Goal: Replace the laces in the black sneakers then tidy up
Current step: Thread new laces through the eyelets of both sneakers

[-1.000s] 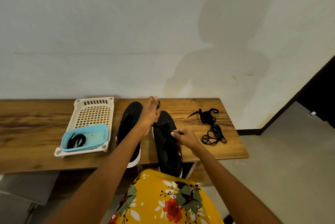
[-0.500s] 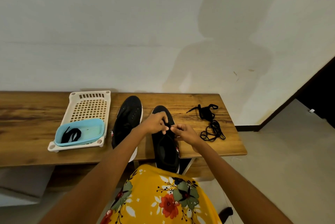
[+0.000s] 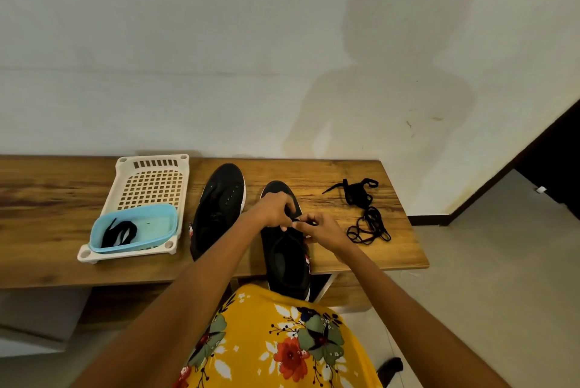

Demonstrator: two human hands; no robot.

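Observation:
Two black sneakers stand side by side on the wooden table [image 3: 47, 205]. The left sneaker [image 3: 219, 208] has bare eyelets. Over the lacing area of the right sneaker [image 3: 287, 265] my left hand [image 3: 276, 210] and my right hand [image 3: 320, 227] meet, both pinching a black lace [image 3: 296, 222] between fingertips. The heel of the right sneaker overhangs the table's front edge. A loose pile of black laces [image 3: 364, 211] lies on the table to the right of my hands.
A white perforated tray [image 3: 150, 183] sits left of the sneakers, holding a light blue tub [image 3: 157, 221] with a coiled black lace [image 3: 120, 232] inside. A wall runs behind the table. Floor and a dark doorway lie to the right.
My left hand came down from above the toe of the right sneaker to meet my right hand over the eyelets. The camera view shifted slightly.

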